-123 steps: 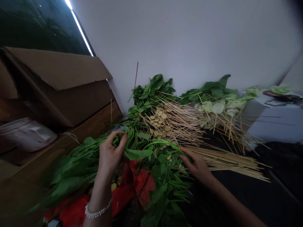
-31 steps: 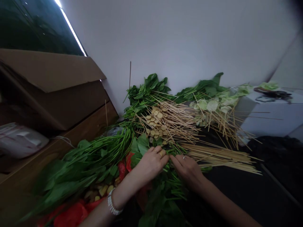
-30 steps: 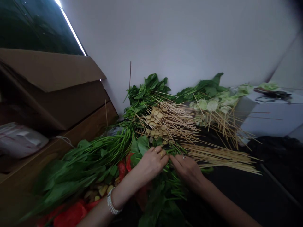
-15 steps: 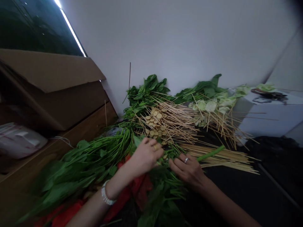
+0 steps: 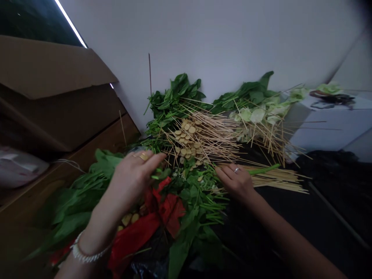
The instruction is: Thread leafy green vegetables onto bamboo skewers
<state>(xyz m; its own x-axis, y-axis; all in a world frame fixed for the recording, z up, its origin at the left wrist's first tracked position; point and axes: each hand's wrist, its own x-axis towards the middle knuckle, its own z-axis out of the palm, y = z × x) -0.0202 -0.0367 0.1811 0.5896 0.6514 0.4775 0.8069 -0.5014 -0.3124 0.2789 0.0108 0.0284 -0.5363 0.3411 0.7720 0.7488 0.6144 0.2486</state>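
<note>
Green leafy stems (image 5: 193,217) heaped on red plastic bag (image 5: 171,211), at 6 o'clock, both hands over them.

Cardboard box (image 5: 49,73) at 10 o'clock; white plastic bag (image 5: 17,166) at 9 o'clock, its red print unreadable. Bamboo skewers (image 5: 276,179) at 3 o'clock; round yellow slices (image 5: 186,135) at 12 o'clock. Left hand (image 5: 130,180) spread open, fingertips at a green sprig (image 5: 158,173), hold unclear. Right hand (image 5: 235,181) open, resting on the stems, gripping nothing, beside a loose green stem (image 5: 263,169).
</note>
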